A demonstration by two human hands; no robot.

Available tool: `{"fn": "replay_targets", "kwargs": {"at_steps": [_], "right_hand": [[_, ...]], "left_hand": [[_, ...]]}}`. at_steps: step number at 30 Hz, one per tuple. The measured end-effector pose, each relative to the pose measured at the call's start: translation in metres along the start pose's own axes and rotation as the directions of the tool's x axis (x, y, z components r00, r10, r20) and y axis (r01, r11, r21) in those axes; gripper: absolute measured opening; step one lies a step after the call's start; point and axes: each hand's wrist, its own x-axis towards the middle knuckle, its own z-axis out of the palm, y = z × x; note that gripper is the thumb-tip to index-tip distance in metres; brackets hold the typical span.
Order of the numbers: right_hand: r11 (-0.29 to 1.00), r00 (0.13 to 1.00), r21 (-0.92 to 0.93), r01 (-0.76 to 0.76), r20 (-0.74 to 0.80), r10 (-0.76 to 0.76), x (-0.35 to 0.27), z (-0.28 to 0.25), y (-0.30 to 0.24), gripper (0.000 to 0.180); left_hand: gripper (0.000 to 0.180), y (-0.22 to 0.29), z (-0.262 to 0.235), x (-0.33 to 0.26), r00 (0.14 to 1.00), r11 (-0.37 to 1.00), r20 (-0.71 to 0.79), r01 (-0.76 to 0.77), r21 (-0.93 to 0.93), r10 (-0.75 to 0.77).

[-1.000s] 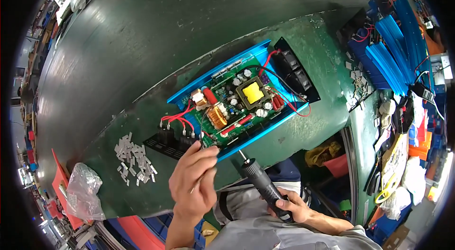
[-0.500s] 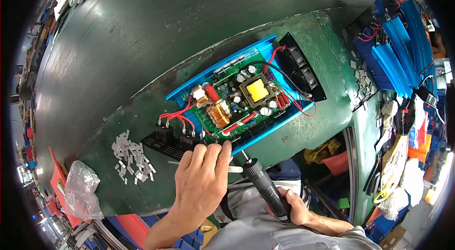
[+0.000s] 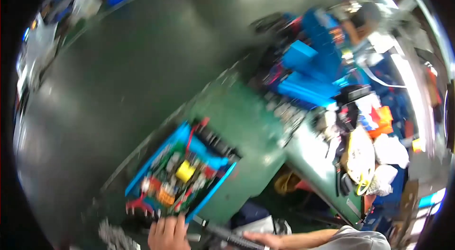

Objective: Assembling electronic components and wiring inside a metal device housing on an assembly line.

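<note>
"Where's our blue housing?"
"On the green bench, circuit board inside. Our left hand is at the housing's near end; we can't tell whether it grips anything."
"And our right hand?"
"Holding a black screwdriver, right of that end. Blue panels lie heaped beyond the housing, rightward."

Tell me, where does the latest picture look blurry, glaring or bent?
Head view: smearing blurs the blue housing, its circuit board and the left hand; head view: glare whitens part of the green bench, and the light strip at right burns out; head view: the scene curves toward black corners.
</note>
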Motion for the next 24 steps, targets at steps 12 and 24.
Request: {"fn": "replay_targets", "kwargs": {"at_steps": [12,24], "right_hand": [[0.508,0.664,-0.846,0.161,-0.288,-0.69,-0.073,-0.008,-0.015,0.058],[0.536,0.446,-0.706,0.463,-0.337,-0.829,-0.059,-0.006,-0.038,0.049]], "left_hand": [[0.023,-0.011,-0.002,-0.044,0.721,0.912,-0.565,0.37,-0.175,-0.401],[0.058,-0.064,0.044,-0.128,0.412,0.428,-0.175,0.902,-0.062,-0.894]]}}
